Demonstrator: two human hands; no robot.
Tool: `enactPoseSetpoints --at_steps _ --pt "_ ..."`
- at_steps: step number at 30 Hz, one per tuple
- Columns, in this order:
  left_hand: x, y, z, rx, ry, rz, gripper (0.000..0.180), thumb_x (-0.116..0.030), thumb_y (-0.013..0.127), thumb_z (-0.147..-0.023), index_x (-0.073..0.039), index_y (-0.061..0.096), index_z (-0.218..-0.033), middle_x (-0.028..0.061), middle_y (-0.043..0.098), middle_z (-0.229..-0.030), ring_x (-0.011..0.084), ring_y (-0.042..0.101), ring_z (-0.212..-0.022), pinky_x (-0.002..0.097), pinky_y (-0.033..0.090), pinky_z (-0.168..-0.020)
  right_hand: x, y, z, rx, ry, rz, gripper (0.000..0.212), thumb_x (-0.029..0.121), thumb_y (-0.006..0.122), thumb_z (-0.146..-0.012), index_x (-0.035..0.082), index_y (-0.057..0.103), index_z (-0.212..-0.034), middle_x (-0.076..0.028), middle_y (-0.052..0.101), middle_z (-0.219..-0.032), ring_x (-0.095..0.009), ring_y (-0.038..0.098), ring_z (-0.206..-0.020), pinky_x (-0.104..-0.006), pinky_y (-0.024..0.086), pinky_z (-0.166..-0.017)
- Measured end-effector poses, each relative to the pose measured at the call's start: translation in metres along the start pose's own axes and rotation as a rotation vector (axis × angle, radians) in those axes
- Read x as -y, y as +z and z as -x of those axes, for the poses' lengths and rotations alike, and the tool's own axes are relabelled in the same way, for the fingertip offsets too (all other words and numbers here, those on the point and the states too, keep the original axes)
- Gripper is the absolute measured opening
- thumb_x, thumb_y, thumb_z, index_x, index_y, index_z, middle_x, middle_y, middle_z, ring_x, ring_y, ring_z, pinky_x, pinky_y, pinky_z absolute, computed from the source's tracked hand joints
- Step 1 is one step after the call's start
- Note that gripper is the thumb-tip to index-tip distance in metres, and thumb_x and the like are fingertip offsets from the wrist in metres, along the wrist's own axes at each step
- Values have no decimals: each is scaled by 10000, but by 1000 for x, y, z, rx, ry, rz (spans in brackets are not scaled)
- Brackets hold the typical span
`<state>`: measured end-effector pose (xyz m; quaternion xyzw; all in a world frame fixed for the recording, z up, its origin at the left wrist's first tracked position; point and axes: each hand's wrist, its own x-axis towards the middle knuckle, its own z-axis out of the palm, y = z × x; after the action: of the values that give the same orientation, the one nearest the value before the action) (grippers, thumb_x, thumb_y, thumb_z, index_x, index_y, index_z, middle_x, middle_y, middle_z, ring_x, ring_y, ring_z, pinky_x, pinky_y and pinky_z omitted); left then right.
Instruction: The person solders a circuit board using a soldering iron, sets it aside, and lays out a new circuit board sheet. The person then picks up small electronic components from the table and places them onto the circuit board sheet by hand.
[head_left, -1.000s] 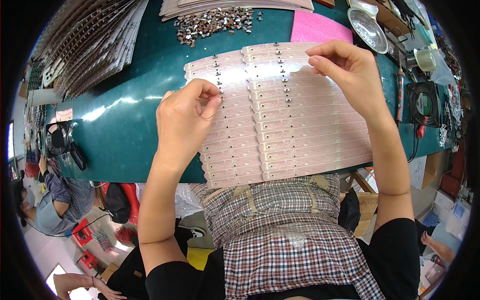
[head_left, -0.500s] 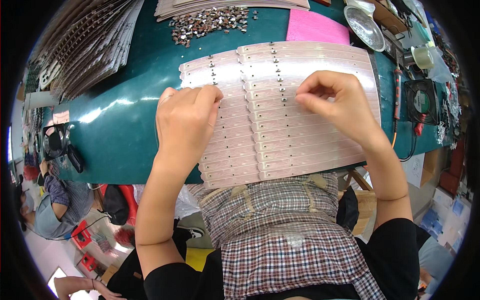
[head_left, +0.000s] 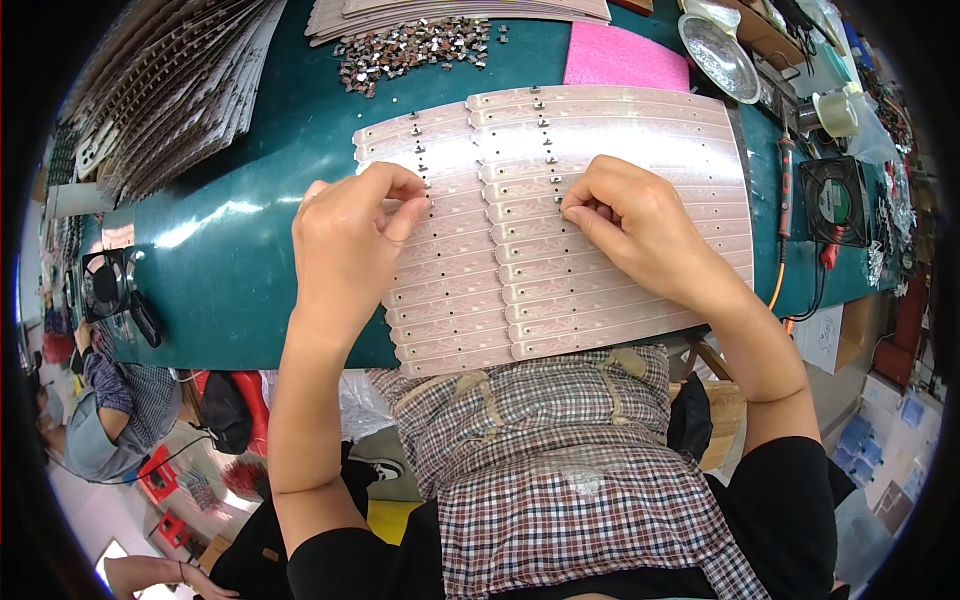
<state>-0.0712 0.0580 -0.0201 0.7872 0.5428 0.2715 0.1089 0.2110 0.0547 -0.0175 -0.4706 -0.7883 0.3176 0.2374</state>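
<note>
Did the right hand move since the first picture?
Yes: the right hand moved toward the person and a bit left, farther from the pink sheet.

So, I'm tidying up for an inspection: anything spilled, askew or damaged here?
Nothing looks clearly damaged. Small dark-and-silver parts lie in a loose heap on the green bench, strays at its right, so they could look spilled.

You have bright light here. A white shine runs across the pale strips [head_left: 560,285] near the upper middle, and another streaks the green table [head_left: 220,300] on the left. The corners are black, and you see things bend near the round rim.
</note>
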Motion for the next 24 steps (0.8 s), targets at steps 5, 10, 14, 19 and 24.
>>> enactPoseSetpoints --at_steps 5,10,14,19,24 --pt "1 -5 -15 -40 0 -36 136 -110 821 -786 -80 720 -872 -6 720 -780 116 497 -560 275 416 -686 -2 0 -1 -9 -40 51 58 66 674 -876 11 659 -886 -138 637 -857 -334 640 -787 -412 517 -692" --pt "6 3 -43 -81 19 -28 127 -143 791 -821 -72 720 -898 7 715 -788 126 510 -583 287 431 -665 -8 7 3 -62 -143 96 67 62 688 -842 16 647 -867 -131 614 -824 -329 630 -768 -416 515 -687" --pt "12 22 -74 -34 5 -16 126 -176 758 -857 -85 731 -939 37 712 -836 171 579 -662 323 479 -675 -7 15 5 -153 -380 349 103 54 696 -768 21 611 -815 -115 555 -778 -305 603 -737 -411 509 -657" --pt "17 58 -112 -14 91 -60 147 -206 752 -864 -107 750 -971 49 723 -920 248 683 -844 364 525 -754 -1 15 5 -136 -393 439 109 50 688 -738 31 600 -800 -100 535 -780 -289 591 -742 -404 508 -644" --pt "26 75 -128 15 120 -147 157 -219 730 -884 -102 741 -989 60 714 -953 271 687 -900 389 524 -792 3 -7 -3 -43 -176 106 75 80 708 -813 17 676 -841 -97 629 -805 -282 646 -764 -386 520 -679"
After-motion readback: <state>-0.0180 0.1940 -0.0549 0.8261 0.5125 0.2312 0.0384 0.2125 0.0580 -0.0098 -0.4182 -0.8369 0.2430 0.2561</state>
